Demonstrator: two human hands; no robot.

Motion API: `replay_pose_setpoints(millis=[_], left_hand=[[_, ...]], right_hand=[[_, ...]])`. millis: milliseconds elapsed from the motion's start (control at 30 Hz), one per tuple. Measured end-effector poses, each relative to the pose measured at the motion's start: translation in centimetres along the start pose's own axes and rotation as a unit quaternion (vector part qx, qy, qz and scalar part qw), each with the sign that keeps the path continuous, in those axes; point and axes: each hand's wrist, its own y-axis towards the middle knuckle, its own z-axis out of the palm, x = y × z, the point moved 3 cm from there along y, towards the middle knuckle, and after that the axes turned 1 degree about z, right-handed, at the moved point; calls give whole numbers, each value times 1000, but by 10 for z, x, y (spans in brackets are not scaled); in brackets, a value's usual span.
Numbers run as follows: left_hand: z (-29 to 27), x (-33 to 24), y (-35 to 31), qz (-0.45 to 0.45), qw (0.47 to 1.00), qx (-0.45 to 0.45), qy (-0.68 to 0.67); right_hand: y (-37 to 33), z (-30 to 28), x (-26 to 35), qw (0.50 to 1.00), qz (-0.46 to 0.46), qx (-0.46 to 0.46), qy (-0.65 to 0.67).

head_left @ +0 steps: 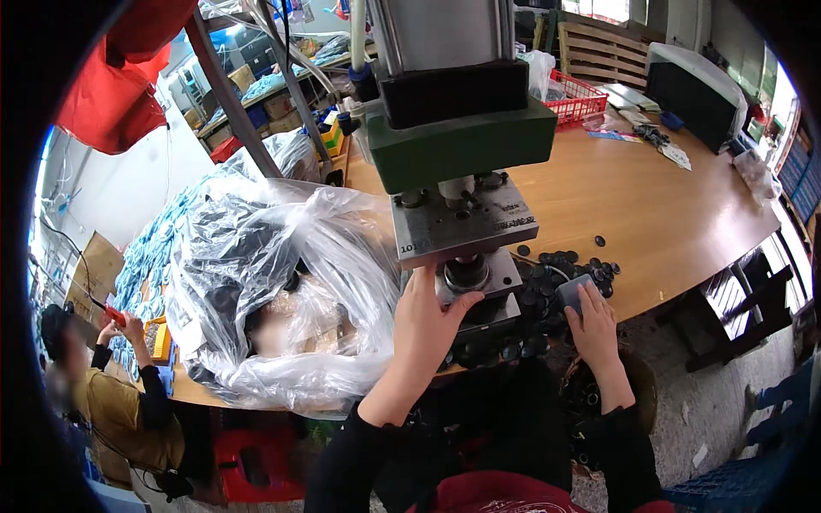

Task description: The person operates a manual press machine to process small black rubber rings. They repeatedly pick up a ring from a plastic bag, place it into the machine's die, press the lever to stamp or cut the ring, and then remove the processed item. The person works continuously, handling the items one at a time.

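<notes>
My left hand [425,328] reaches into the press's tooling, below its upper steel plate [466,227]. The thumb stretches away from the fingers, beside a round metal die [466,272]; the fingertips are partly hidden. I see nothing held in that hand. At the table's front edge, my right hand [594,332] grips a flat grey rectangular block [573,292], fingers laid along its side. Many black round discs [534,295] lie heaped between the die base and the block, some spread farther back. The press's green head [462,145] stands above the plate.
A large clear plastic bag [351,227] with packed items fills the table left of the press. A red crate [581,101] stands at the back right. Under the table edge sits a container [637,393]. Another person [128,402] works at far left, holding something red.
</notes>
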Motion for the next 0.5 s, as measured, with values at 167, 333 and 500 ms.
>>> replay_pose_setpoints(millis=[167,333,500], left_hand=[[-44,26,-42,-98,995,19,-24],[-128,160,-15,-106,967,19,232],[-142,272,38,-175,911,-1,374]], right_hand=[[5,7,1,993,-18,6,-116],[11,-15,11,997,15,58,-50],[-10,-16,25,1000,-16,-7,10]])
